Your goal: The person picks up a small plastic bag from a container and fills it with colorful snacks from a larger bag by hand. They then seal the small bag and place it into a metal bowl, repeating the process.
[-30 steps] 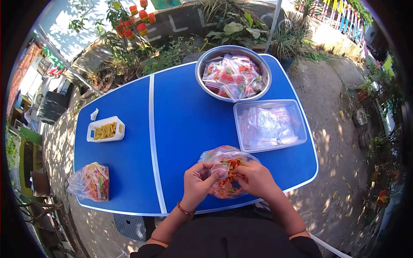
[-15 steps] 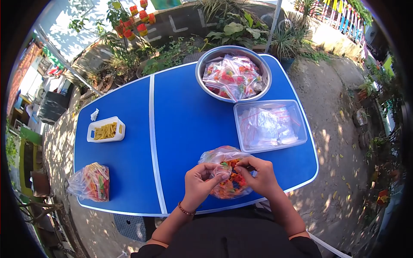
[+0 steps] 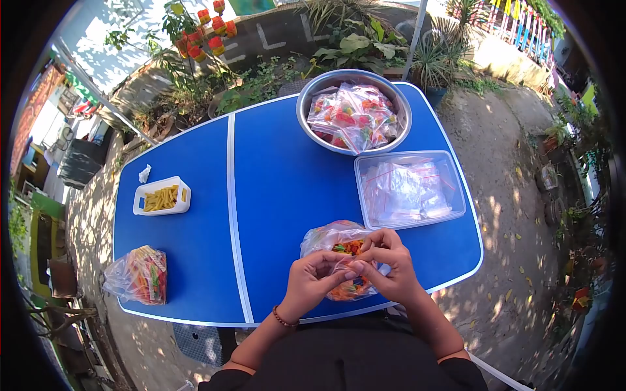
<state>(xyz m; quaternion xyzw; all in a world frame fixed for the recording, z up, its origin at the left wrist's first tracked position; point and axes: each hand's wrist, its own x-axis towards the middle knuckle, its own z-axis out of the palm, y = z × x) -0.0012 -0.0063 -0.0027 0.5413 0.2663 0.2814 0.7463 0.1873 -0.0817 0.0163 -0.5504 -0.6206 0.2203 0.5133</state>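
My left hand (image 3: pixel 312 280) and my right hand (image 3: pixel 390 266) meet over a large clear plastic bag (image 3: pixel 319 240) of small colourful pieces, mostly orange, red and green. Between them is a small clear zip bag (image 3: pixel 342 264), its edge pinched by the fingers of both hands. What the zip bag contains is largely hidden by my fingers. Just beyond my right hand stands a clear plastic tub (image 3: pixel 365 220) holding many flat zip bags with red seal lines. Behind that tub, a steel bowl (image 3: pixel 304 118) is heaped with filled zip bags of red, orange and green pieces.
On the left of the blue folding table (image 3: pixel 274 189) stands a white basket (image 3: pixel 138 203) of yellow stick-like pieces, with crumpled white paper (image 3: pixel 145 173) behind it. Nearer is a plastic bag (image 3: pixel 147 277) of coloured strips. Potted plants and a low wall border the far edge.
My hands have drawn closer together at the top of the small zip bag. My left hand has shifted slightly right, and my right fingers now pinch the bag's edge beside the left ones.
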